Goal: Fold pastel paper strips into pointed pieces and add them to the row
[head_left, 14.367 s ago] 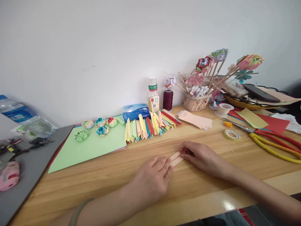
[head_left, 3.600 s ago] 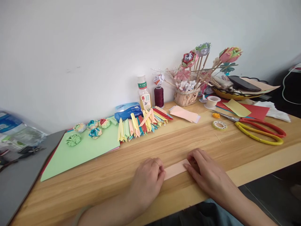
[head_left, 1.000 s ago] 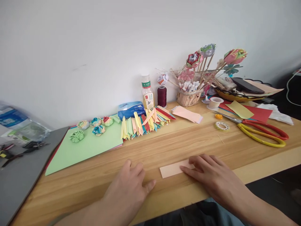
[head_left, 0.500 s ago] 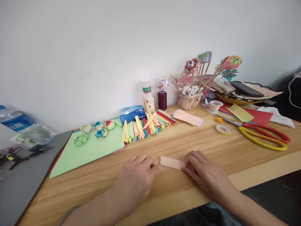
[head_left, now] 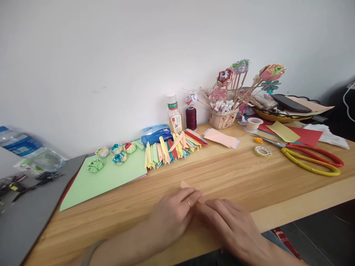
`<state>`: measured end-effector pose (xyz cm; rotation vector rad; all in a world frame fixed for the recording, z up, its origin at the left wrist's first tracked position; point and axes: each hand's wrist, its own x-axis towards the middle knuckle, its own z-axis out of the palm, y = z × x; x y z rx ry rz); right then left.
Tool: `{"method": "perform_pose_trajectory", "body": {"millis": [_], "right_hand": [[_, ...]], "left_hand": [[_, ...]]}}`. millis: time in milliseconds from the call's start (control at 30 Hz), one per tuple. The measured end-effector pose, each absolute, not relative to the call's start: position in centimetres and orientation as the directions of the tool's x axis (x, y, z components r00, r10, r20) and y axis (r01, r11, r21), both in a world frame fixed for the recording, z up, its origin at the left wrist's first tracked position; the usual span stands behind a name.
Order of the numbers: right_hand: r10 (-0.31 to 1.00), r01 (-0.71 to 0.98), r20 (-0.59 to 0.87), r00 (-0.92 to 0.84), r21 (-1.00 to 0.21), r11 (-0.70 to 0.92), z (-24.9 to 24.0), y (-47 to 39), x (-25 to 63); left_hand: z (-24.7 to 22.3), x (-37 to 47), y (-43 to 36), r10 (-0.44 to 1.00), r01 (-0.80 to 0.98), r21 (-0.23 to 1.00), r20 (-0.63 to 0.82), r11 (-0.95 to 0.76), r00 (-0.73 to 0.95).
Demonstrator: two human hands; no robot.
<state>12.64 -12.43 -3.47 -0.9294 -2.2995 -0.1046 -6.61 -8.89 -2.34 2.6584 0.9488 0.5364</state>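
A pale pink paper strip (head_left: 183, 184) lies on the table near its front edge, mostly hidden beneath my fingers; only one end shows. My left hand (head_left: 177, 210) is closed over it, a ring on one finger, with thumb and forefinger at the paper. Close against those fingertips, my right hand (head_left: 231, 221) curls down, its fingers pressed together on the strip. Whether the strip is folded cannot be seen. Beyond the hands stands a row of folded paper pieces (head_left: 169, 150) in several colours. A stack of pale pink paper strips (head_left: 221, 138) lies to its right.
Paper flowers (head_left: 119, 158) rest on a green sheet (head_left: 102, 184) at left. Large scissors (head_left: 310, 157), a tape roll (head_left: 262, 151) and a toothpick (head_left: 261, 167) lie at right. Behind are a bottle (head_left: 175, 114), a thread spool (head_left: 191, 118) and a basket (head_left: 223, 119) of paper flowers.
My right hand has moved left to meet my left hand, which has shifted slightly right and down. The paper strip, plainly visible between them before, is now mostly covered.
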Motion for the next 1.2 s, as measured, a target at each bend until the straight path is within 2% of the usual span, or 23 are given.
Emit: {"method": "perform_pose_trajectory", "body": {"millis": [100,167,233,400,567,633,700,833,933,1067,1200], "right_hand": [[0.645,0.547,0.467,-0.606,-0.344,0.763,-3.4,-12.6,12.9],[0.657,0.514,0.369,-0.658,-0.417,0.749,-3.3,-12.5,13.3],[0.627,0.490,0.325,-0.708,-0.413,0.768,-3.2,-12.1,13.9],[0.548,0.506,0.373,-0.748,-0.213,0.836,-3.1,-10.7,15.0],[0.532,0.623,0.448,-0.719,0.076,0.778,-3.6,-10.3,15.1],[0.549,0.658,0.455,-0.701,0.118,0.744,-3.9,-10.3,14.8],[0.576,0.671,0.455,-0.679,0.064,0.739,-4.2,-10.2,14.6],[0.681,0.652,0.399,-0.615,-0.228,0.723,-4.0,-9.7,14.7],[0.740,0.640,0.292,-0.606,-0.374,0.671,-3.7,-9.1,15.2],[0.750,0.610,0.223,-0.623,-0.462,0.644,-3.3,-8.5,15.7],[0.726,0.581,0.184,-0.663,-0.486,0.653,-2.8,-7.9,15.9]], "left_hand": [[-2.8,-6.7,-8.5,0.642,0.454,0.510,0.285,-0.730,0.712],[-3.1,-6.8,-8.1,0.618,0.411,0.522,0.319,-0.748,0.719],[-3.3,-7.0,-7.7,0.592,0.393,0.498,0.346,-0.773,0.728],[-3.4,-7.1,-6.9,0.550,0.427,0.362,0.385,-0.829,0.741],[-3.7,-6.6,-7.4,0.391,0.451,-0.001,0.497,-0.893,0.775],[-4.1,-6.3,-7.7,0.330,0.470,-0.103,0.582,-0.877,0.743],[-4.4,-6.2,-7.9,0.286,0.465,-0.168,0.595,-0.870,0.751],[-4.4,-6.3,-7.7,0.266,0.418,-0.206,0.513,-0.885,0.816],[-4.2,-6.5,-7.5,0.276,0.421,-0.198,0.506,-0.885,0.817],[-4.4,-6.5,-7.5,0.333,0.436,-0.172,0.423,-0.883,0.843],[-4.5,-6.4,-7.3,0.401,0.466,-0.135,0.340,-0.874,0.851]]}}
